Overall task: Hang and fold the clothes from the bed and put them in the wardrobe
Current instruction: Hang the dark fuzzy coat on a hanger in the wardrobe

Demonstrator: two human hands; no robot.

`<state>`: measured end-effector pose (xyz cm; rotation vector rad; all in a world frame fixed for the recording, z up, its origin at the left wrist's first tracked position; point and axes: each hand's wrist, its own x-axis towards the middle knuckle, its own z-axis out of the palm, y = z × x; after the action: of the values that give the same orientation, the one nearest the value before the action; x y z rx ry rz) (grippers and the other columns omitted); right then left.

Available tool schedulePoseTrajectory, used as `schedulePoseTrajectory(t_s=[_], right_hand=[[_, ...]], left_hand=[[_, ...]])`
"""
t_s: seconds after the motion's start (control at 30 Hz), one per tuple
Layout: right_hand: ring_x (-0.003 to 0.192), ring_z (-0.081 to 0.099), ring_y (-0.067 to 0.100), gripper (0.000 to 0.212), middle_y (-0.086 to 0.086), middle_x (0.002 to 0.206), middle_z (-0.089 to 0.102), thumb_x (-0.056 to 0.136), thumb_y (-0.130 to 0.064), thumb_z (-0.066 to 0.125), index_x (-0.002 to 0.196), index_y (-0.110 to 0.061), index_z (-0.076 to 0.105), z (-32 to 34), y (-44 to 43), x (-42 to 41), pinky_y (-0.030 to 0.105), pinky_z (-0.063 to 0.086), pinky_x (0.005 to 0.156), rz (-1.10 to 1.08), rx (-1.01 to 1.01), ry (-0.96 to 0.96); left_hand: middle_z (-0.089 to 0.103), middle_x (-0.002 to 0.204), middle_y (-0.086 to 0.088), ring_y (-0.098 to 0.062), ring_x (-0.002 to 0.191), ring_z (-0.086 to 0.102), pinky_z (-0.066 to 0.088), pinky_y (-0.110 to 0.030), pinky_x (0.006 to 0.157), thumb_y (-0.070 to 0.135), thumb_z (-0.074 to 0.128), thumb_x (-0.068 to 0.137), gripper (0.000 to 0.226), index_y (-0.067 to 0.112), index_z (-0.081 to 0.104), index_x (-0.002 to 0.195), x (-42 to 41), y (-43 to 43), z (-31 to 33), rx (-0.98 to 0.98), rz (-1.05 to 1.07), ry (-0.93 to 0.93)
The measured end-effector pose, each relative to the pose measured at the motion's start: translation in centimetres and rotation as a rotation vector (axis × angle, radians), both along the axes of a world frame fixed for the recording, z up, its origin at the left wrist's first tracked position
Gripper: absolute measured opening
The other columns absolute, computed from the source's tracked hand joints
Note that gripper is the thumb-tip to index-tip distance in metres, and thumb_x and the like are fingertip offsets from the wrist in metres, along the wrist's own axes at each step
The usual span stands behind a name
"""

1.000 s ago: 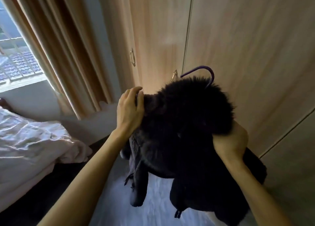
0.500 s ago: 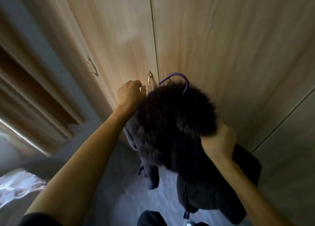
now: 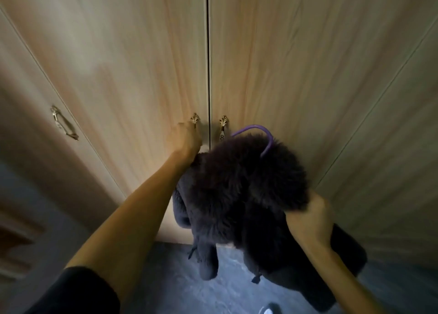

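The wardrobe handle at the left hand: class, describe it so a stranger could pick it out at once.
Find the wardrobe's central seam between two doors; a gold, leaf-tipped handle sits either side. Yours is the left handle, half covered by the left hand; the right handle, beside the purple hanger hook, has no hand on it.

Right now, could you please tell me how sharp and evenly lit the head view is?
Head view: the left hand at the door handle is smeared by motion blur; the dark furry coat in the right hand's grip is underexposed, nearly without detail; the wide angle splays the wardrobe door seams.
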<state>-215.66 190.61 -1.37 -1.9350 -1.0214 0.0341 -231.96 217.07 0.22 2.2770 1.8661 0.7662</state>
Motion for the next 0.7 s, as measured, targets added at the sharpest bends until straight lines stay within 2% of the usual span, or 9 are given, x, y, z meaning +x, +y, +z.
schedulePoseTrajectory(t_s=[0.03,0.07,0.1,0.23,0.3,0.37,0.53,0.63,0.7], right_hand=[[0.043,0.042,0.031,0.026,0.02,0.047,0.049,0.068,0.004,0.072,0.053,-0.001,0.052,0.3,-0.7,-0.8,0.032,0.03,0.047,-0.026,-0.019,-0.015],[0.058,0.018,0.033,0.024,0.022,0.048,0.052,0.068,0.002,0.072,0.054,-0.001,0.053,0.6,-1.5,-1.7,0.032,0.031,0.048,-0.064,-0.019,-0.031],[0.057,0.018,0.036,0.022,0.024,0.049,0.052,0.069,-0.001,0.07,0.054,0.0,0.054,0.9,-2.2,-2.4,0.032,0.031,0.047,-0.098,-0.01,-0.053],[0.052,0.037,0.053,0.021,0.028,0.052,0.054,0.064,-0.017,0.062,0.055,0.0,0.057,2.1,-5.1,-3.8,0.033,0.033,0.047,-0.191,-0.014,-0.124],[0.058,0.027,0.05,0.023,0.026,0.05,0.051,0.066,-0.018,0.064,0.049,-0.008,0.052,2.2,-6.2,-4.1,0.034,0.033,0.049,-0.217,-0.005,-0.087],[0.057,0.02,0.032,0.03,0.021,0.045,0.045,0.069,-0.016,0.065,0.045,-0.013,0.047,2.2,-6.9,-4.4,0.035,0.033,0.048,-0.213,0.01,-0.057],[0.056,0.053,0.048,0.014,0.027,0.064,0.061,0.071,-0.011,0.072,0.065,-0.002,0.062,1.8,-8.5,-6.1,0.041,0.043,0.051,-0.185,-0.035,-0.051],[0.049,0.05,0.034,0.019,0.018,0.055,0.059,0.071,-0.017,0.068,0.059,-0.007,0.059,2.3,-10.1,-7.8,0.035,0.037,0.05,-0.106,-0.024,0.012],[0.051,0.051,0.038,0.016,0.02,0.059,0.061,0.072,-0.013,0.07,0.062,-0.004,0.061,2.8,-11.0,-8.8,0.034,0.036,0.05,-0.059,-0.029,0.002]], left_hand=[[0.068,0.085,-0.018,-0.036,0.074,0.062,0.045,-0.035,0.061,0.041,0.034,0.098,0.05,0.006,0.069,0.09,0.2,-0.1,0.0,-0.013,-0.005,-0.033],[0.068,0.086,-0.018,-0.037,0.075,0.062,0.046,-0.035,0.063,0.039,0.036,0.097,0.047,0.005,0.069,0.09,0.2,-0.3,0.2,-0.038,-0.016,-0.06],[0.068,0.086,-0.019,-0.037,0.076,0.063,0.046,-0.035,0.063,0.036,0.039,0.096,0.044,0.004,0.069,0.091,0.1,-0.4,0.3,-0.056,-0.029,-0.08],[0.067,0.087,-0.023,-0.036,0.077,0.063,0.044,-0.036,0.064,0.028,0.045,0.093,0.037,-0.001,0.067,0.088,-0.5,-1.2,0.3,-0.075,-0.078,-0.186],[0.067,0.091,-0.023,-0.036,0.08,0.061,0.038,-0.034,0.062,0.024,0.043,0.095,0.034,-0.003,0.065,0.091,-0.8,-2.3,0.2,-0.104,-0.094,-0.219],[0.066,0.092,-0.022,-0.033,0.075,0.057,0.036,-0.032,0.062,0.024,0.041,0.096,0.034,-0.001,0.063,0.094,-1.9,-3.7,0.0,-0.107,-0.091,-0.212],[0.065,0.091,-0.015,-0.031,0.073,0.054,0.037,-0.032,0.064,0.041,0.039,0.09,0.033,0.013,0.057,0.091,-7.0,-8.8,-1.1,-0.041,-0.085,-0.161],[0.057,0.082,-0.003,-0.025,0.07,0.051,0.04,-0.033,0.064,0.071,0.038,0.081,0.054,0.02,0.049,0.091,-10.4,-12.5,-1.3,-0.049,-0.032,-0.119],[0.052,0.08,0.001,-0.024,0.071,0.052,0.046,-0.035,0.066,0.087,0.037,0.068,0.074,0.019,0.049,0.095,-12.1,-13.9,-1.5,-0.078,0.02,-0.09]])
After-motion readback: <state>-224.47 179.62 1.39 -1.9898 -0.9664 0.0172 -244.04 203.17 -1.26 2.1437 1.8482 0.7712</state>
